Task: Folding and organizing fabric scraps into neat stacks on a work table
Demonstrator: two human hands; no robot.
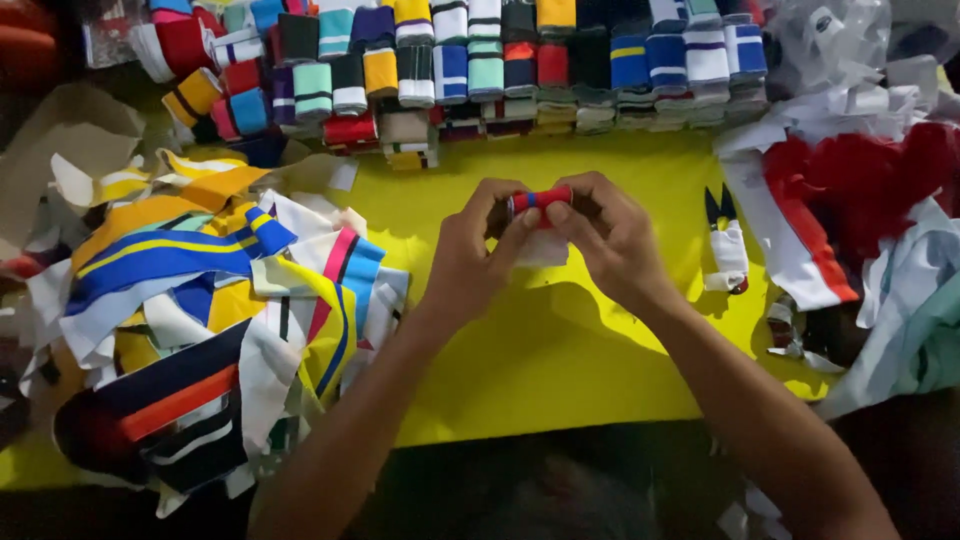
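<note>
Both forearms stretched over yellow bench [560, 360], small red-and-blue striped fabric roll [540, 201] pinched between left hand [472, 262] and right hand [610, 240], striped strips [200, 300] heaped leftward, snips [724, 240] laid rightward.

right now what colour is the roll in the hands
Red with a blue stripe, seen in the head view: the roll is pinched between the left hand and right hand.

From my remote seat I see only two things that count. A crumpled clear plastic bag [830, 40] sits at the counter's far right corner, glossy and see-through, above the red and white cloth. A flat brown cardboard piece [65, 135], possibly packaging, lies at the far left edge. I see no labels, signs or screens.
</note>
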